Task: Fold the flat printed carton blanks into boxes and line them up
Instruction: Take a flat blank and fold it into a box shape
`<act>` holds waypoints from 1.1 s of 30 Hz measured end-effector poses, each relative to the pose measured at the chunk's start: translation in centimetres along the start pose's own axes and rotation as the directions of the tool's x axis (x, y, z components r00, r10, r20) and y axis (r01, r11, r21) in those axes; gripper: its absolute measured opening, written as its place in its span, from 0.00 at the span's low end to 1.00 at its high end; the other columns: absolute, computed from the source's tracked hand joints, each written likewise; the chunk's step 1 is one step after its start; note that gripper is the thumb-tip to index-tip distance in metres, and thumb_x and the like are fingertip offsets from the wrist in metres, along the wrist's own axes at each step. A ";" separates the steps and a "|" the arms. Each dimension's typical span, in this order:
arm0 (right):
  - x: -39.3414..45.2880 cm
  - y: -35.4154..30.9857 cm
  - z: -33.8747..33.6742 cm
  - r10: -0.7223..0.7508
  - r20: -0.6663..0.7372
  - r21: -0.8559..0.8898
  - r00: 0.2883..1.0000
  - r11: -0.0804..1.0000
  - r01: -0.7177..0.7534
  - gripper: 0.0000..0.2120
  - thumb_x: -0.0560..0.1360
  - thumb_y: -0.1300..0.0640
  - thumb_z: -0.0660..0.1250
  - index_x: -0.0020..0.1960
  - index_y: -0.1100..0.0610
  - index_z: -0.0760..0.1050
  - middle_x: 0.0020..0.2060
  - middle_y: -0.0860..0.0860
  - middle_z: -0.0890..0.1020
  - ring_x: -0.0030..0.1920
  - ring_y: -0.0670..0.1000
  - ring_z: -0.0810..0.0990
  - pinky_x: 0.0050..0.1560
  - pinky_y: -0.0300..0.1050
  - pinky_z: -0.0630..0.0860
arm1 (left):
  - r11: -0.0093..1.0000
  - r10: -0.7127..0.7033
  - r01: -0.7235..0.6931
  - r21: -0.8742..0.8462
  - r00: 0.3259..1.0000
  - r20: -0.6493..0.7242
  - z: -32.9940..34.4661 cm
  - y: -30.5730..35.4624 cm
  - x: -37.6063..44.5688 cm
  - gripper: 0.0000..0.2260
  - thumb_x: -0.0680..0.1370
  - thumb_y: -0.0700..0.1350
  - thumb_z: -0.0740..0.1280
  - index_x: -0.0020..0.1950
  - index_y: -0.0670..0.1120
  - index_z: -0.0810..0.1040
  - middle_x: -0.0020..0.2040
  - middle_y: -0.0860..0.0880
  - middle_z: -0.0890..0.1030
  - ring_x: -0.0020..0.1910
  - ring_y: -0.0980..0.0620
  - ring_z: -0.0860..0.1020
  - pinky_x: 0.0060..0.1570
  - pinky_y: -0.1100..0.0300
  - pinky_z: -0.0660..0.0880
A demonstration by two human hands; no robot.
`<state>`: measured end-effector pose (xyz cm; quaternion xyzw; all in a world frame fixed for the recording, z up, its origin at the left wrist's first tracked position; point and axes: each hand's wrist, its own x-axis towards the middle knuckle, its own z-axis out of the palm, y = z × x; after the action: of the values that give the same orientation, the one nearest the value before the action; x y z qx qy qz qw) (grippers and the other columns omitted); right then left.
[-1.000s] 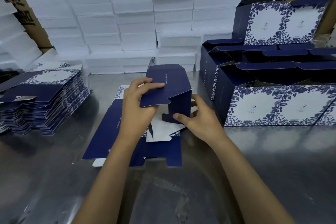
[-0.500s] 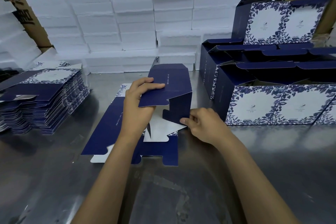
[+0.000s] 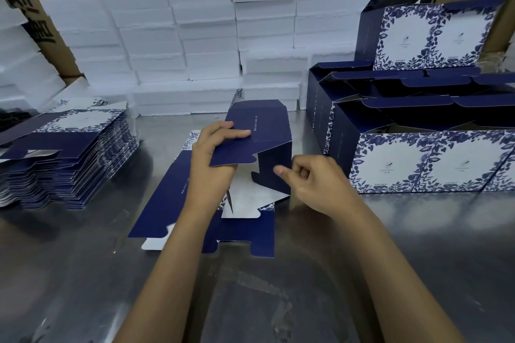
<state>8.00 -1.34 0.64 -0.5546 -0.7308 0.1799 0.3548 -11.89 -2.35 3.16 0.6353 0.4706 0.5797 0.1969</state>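
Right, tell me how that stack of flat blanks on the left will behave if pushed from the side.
The stack of flat blanks will probably shear rather than slide whole: its edges already look staggered. It likely feels heavy, being many sheets deep. The glossy steel table may offer little grip.

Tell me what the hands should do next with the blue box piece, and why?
Probably push the standing side panel inward with the right hand, so the carton squares up. The left hand already pinches the top flap, the carton is only half raised, and its lower part lies flat on the table.
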 end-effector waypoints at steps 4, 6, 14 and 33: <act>0.1 -0.3 -0.1 -0.040 -0.078 -0.006 0.996 0.999 0.040 0.25 0.79 0.50 0.69 0.30 0.54 0.60 0.21 0.49 0.61 0.27 0.51 0.58 0.31 0.45 0.60 | 1.000 -0.018 0.018 0.001 1.000 0.009 0.4 0.4 -0.2 0.19 0.72 0.26 0.70 0.56 0.46 0.83 0.66 0.45 0.75 0.66 0.52 0.74 0.67 0.61 0.70; 0.0 -0.2 -0.2 -0.025 -0.069 0.012 0.997 1.000 0.026 0.25 0.79 0.49 0.69 0.30 0.55 0.61 0.21 0.49 0.61 0.28 0.52 0.59 0.32 0.46 0.62 | 1.000 -0.026 0.026 0.001 0.999 0.018 0.6 0.5 -0.3 0.19 0.73 0.27 0.70 0.56 0.48 0.83 0.67 0.47 0.74 0.68 0.49 0.73 0.68 0.57 0.69; -0.1 -1.2 -0.6 -0.068 -0.206 0.086 0.976 0.992 0.087 0.20 0.81 0.53 0.65 0.34 0.52 0.60 0.26 0.50 0.63 0.31 0.54 0.63 0.33 0.48 0.61 | 0.999 -0.036 0.036 -0.006 0.999 0.017 0.7 0.4 -0.3 0.20 0.74 0.27 0.69 0.57 0.49 0.83 0.68 0.48 0.74 0.68 0.50 0.72 0.67 0.57 0.71; 0.1 -1.9 0.2 0.022 -0.282 0.541 0.959 0.829 0.140 0.12 0.78 0.60 0.71 0.60 0.49 0.80 0.71 0.46 0.72 0.71 0.41 0.68 0.52 0.23 0.71 | 0.984 -0.107 0.035 0.176 0.900 0.422 -0.3 0.3 -0.1 0.38 0.72 0.45 0.78 0.73 0.68 0.62 0.77 0.69 0.53 0.77 0.58 0.55 0.71 0.55 0.66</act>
<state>6.54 -1.81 1.74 -0.4240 -0.6071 0.2941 0.6042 -12.05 -2.67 3.42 0.7438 0.4846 0.3772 0.2641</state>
